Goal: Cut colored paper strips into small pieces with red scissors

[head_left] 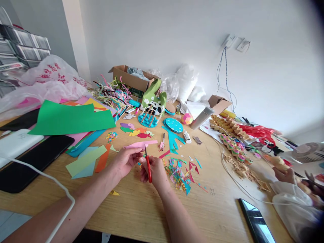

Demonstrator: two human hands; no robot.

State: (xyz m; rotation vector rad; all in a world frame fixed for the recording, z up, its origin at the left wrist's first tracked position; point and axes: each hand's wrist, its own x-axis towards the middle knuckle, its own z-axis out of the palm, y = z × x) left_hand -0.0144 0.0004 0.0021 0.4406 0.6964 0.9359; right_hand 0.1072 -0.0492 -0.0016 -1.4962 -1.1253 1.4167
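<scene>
My left hand (126,161) pinches a strip of pink paper (149,142) near its lower edge, above the table. In my right hand (157,171) is a pair of red-handled scissors (149,168); the blades point away from me and meet the paper's lower edge. Whether the blades are parted is too small to tell. Beyond the strip lie several coloured paper fish (134,132) and a pen (163,137). Just right of my right hand is a heap of paper scraps (178,173). Pale green and orange paper pieces (101,158) lie left of my left hand.
Green paper sheets (68,118) and a black phone-like slab (32,162) lie left. A panda bag (154,103), blue paper discs (173,125) and a grey bottle (202,117) stand farther back. At right are a white cable (234,182), a phone (255,219) and another person's hand (286,176).
</scene>
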